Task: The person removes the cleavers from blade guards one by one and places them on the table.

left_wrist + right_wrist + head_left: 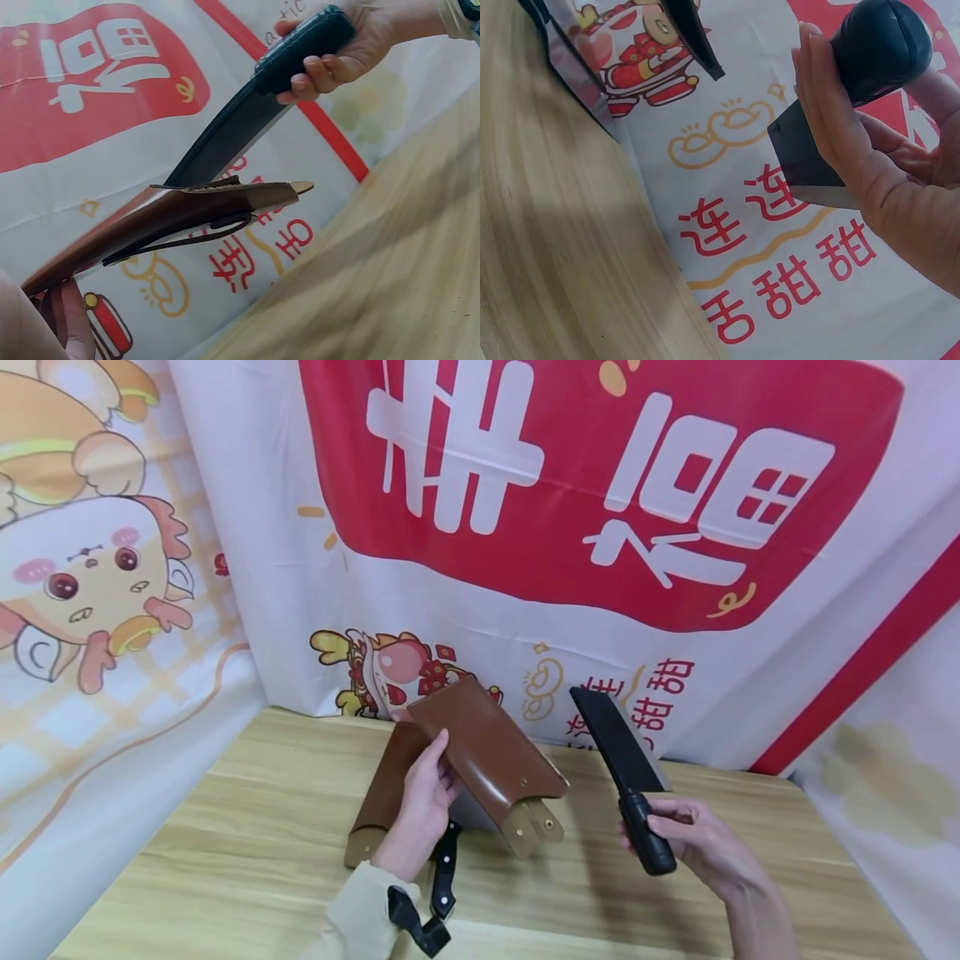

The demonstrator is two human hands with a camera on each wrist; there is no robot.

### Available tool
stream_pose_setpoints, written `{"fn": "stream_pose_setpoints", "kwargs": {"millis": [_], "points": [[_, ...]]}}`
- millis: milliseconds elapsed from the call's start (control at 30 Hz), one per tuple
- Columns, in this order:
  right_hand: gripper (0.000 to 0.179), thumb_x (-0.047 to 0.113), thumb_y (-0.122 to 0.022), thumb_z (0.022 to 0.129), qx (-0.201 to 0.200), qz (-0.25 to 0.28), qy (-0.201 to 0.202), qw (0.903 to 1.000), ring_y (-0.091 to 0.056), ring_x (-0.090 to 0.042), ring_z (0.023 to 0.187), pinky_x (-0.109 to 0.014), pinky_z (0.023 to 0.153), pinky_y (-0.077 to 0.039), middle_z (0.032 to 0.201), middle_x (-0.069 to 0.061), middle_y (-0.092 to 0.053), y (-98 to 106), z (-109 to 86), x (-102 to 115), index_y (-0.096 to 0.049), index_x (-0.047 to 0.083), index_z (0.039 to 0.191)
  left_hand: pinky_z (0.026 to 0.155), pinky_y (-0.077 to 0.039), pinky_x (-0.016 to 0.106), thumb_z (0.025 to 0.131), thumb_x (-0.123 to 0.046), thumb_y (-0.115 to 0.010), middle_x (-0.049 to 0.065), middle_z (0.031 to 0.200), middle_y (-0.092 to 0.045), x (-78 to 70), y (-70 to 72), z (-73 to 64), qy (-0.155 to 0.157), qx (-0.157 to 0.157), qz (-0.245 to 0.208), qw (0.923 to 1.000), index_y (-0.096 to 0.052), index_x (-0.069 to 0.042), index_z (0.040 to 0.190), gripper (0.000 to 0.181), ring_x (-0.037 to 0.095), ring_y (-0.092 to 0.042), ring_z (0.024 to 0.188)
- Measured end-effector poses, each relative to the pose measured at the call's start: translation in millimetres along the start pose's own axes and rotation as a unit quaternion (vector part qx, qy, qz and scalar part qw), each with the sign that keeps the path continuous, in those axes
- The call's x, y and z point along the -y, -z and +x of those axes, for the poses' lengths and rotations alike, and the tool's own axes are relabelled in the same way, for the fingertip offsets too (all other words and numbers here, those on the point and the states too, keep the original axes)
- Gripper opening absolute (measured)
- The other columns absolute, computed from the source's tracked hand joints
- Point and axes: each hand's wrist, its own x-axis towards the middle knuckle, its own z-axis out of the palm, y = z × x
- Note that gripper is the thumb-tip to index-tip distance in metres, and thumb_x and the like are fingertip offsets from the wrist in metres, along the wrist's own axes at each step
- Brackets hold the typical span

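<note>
My left hand (426, 797) grips a brown leather knife sheath (480, 743) by its left edge, above the table. Its snap-strap end tilts down toward the right. My right hand (701, 839) holds a cleaver (611, 735) by its black handle, the dark blade pointing up and away. Sheath and cleaver are apart in the head view; from the left wrist, the blade (232, 139) passes behind the sheath's edge (187, 206). On the table under my left arm lie a second brown sheath (386, 777) and a knife with a riveted black handle (445, 872), its blade mostly hidden.
The wooden table (247, 827) ends at a white and red printed cloth (570, 568) hanging behind it. Another printed cloth (97, 560) hangs at the left. A black strap (416, 922) circles the left sleeve.
</note>
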Motion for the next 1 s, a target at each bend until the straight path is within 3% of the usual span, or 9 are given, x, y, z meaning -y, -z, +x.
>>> {"fn": "stream_pose_setpoints", "kwargs": {"millis": [133,233,433,600,733,1000], "points": [[0.045,-0.008,-0.034,0.106,-0.014,-0.003,-0.008,0.9999,-0.072,-0.029,0.109,-0.038,0.097,-0.056,0.118,-0.020,-0.073,0.5,-0.6,1.3,-0.071,0.006,0.128,0.107,-0.045,0.040,0.103,-0.039,-0.065,0.017,0.143,-0.058,7.1,-2.6,-0.8,0.009,0.013,0.012,0.9998,-0.048,-0.003,0.149,0.062,0.028,-0.055,0.128],[0.043,-0.007,-0.036,0.107,-0.027,-0.001,-0.013,0.9995,-0.072,-0.028,0.109,-0.038,0.097,-0.056,0.117,-0.020,-0.074,-0.3,-1.3,3.1,-0.072,0.007,0.127,0.113,-0.041,0.044,0.103,-0.040,-0.065,0.021,0.150,-0.051,13.5,-5.0,-1.7,0.017,0.022,0.024,0.9993,-0.045,-0.002,0.152,0.065,0.032,-0.051,0.134],[0.042,-0.006,-0.037,0.107,-0.035,0.003,-0.019,0.9992,-0.071,-0.028,0.111,-0.037,0.098,-0.056,0.118,-0.021,-0.073,-1.2,-1.5,3.6,-0.071,0.007,0.127,0.109,-0.046,0.045,0.105,-0.038,-0.062,0.022,0.143,-0.058,25.7,-5.6,-4.3,0.020,0.045,0.069,0.9964,-0.049,0.000,0.148,0.059,0.033,-0.058,0.127],[0.041,-0.004,-0.038,0.108,-0.041,0.007,-0.030,0.9987,-0.072,-0.027,0.111,-0.036,0.097,-0.056,0.117,-0.021,-0.073,-0.3,-1.8,4.2,-0.072,0.008,0.126,0.093,-0.055,0.037,0.107,-0.023,-0.058,0.015,0.118,-0.069,31.5,-5.8,-5.9,0.005,0.073,0.087,0.9936,-0.056,0.005,0.137,0.041,0.021,-0.067,0.103],[0.041,-0.004,-0.037,0.108,-0.044,0.012,-0.032,0.9984,-0.072,-0.027,0.110,-0.036,0.097,-0.056,0.117,-0.020,-0.074,2.2,-2.9,4.2,-0.072,0.008,0.125,0.085,-0.057,0.032,0.107,-0.012,-0.055,0.008,0.103,-0.069,33.1,-6.7,-6.2,-0.014,0.091,0.080,0.9925,-0.058,0.007,0.126,0.027,0.016,-0.066,0.091],[0.038,-0.003,-0.040,0.108,-0.052,0.002,-0.044,0.9977,-0.072,-0.025,0.110,-0.035,0.097,-0.056,0.117,-0.019,-0.074,7.8,-5.4,0.6,-0.073,0.008,0.124,0.087,-0.056,0.033,0.108,-0.019,-0.056,0.011,0.110,-0.071,41.9,-6.5,-6.6,-0.027,0.086,0.118,0.9889,-0.057,0.009,0.137,0.040,0.016,-0.066,0.093]]}}
